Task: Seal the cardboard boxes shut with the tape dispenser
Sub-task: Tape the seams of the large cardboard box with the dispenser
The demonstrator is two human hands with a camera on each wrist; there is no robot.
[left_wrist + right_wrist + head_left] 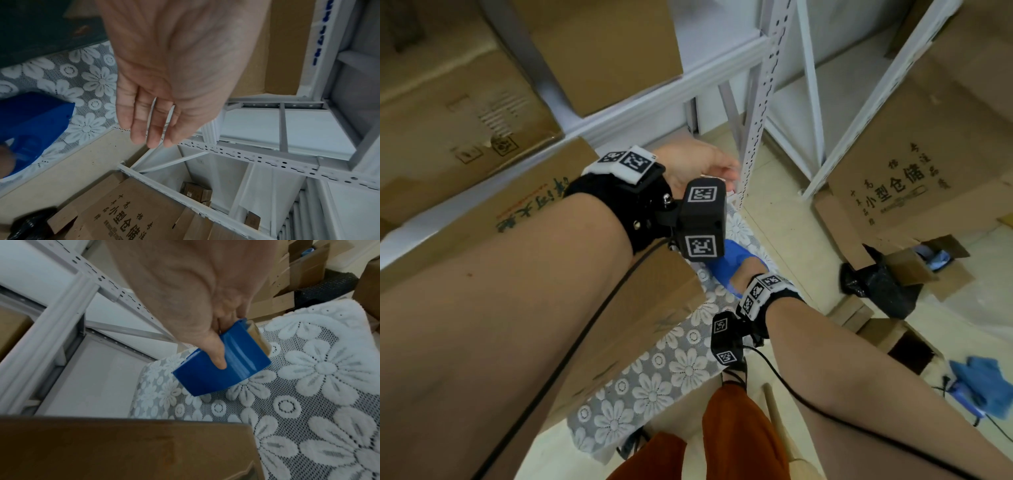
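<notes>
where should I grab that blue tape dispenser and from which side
Grip the blue tape dispenser across its smooth curved shell from above, as the right hand does now: thumb on one flat side, fingers on the other. The tape roll's exposed edge faces away, so it stays clear.

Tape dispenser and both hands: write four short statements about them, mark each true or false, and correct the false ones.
1. The right hand grips the blue tape dispenser. True.
2. The left hand holds a roll of tape. False: it holds nothing, its fingers straight.
3. The dispenser is over the floral lace cloth. True.
4. The dispenser is pressed onto the cardboard box. False: it is apart from the box, beyond its edge.
</notes>
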